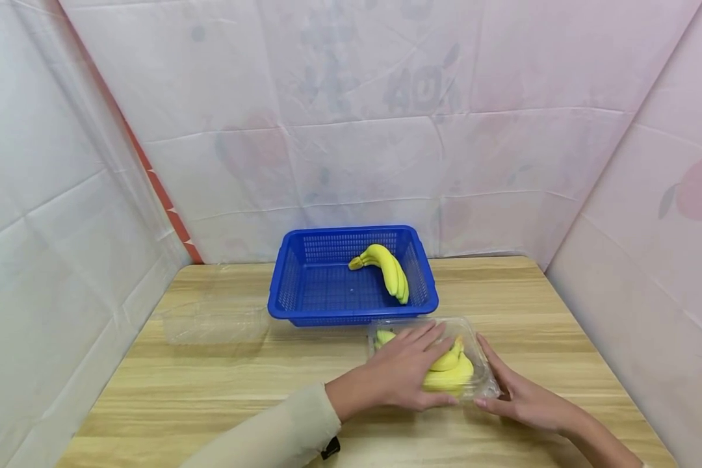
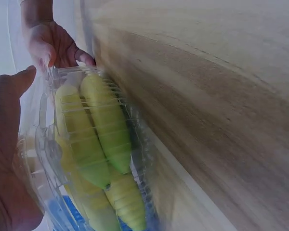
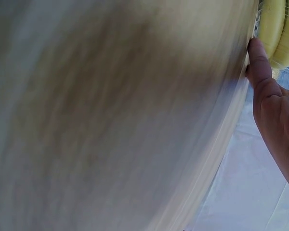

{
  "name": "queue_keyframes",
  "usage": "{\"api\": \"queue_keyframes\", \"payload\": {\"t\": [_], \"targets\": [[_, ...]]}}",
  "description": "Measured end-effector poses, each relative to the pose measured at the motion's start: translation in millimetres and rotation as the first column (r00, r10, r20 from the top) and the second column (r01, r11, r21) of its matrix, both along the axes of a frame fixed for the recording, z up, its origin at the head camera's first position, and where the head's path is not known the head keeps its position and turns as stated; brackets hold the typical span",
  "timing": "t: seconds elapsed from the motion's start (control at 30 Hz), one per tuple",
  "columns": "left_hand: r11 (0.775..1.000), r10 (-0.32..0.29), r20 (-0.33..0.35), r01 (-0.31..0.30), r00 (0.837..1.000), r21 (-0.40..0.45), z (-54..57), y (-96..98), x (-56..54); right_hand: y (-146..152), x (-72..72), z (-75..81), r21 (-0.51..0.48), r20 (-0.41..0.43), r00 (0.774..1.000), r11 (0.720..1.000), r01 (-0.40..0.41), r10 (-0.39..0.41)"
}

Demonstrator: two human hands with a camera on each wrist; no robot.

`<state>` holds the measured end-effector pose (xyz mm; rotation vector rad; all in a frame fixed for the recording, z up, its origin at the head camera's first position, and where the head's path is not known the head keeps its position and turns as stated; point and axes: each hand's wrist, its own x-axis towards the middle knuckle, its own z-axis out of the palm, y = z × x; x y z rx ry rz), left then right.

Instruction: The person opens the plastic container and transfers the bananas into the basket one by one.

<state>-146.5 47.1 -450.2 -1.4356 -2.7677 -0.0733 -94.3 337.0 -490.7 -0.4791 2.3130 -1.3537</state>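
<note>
A clear plastic clamshell box with yellow-green bananas inside stands on the table, just in front of the blue basket. My left hand lies over its lid with fingers spread, its thumb near the front edge. At the box's right end my right hand holds the corner, thumb at the front and a finger along the far side. Through the ribbed wall, the left wrist view shows several bananas side by side. In the right wrist view, my right hand touches the box's end beside the bananas.
The blue basket stands at the back middle of the wooden table, with a bunch of bananas in its right half. Another clear plastic container sits at the left. White printed sheets hang around the table's back and sides.
</note>
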Motion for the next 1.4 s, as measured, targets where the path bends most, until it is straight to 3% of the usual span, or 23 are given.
{"api": "queue_keyframes", "payload": {"t": [0.47,0.87,1.13,1.4], "targets": [[0.994,0.05,-0.024,-0.052,0.998,-0.092,-1.2,14.2,-1.8,1.6,0.6,1.0,0.038,-0.043,0.999,0.999,0.028,-0.027],[0.995,0.054,0.018,-0.053,0.998,-0.081,-0.3,14.5,-1.6,4.4,1.4,1.3,0.046,-0.008,1.0,0.998,0.031,-0.03],[0.995,0.05,0.018,-0.048,0.999,-0.091,-1.0,14.3,1.5,3.0,3.5,-2.0,0.007,0.012,1.0,1.0,0.028,-0.029],[0.994,0.056,0.025,-0.054,0.998,-0.091,-1.8,12.5,1.4,2.0,2.4,1.4,0.031,0.042,0.999,0.999,0.028,-0.029]]}}
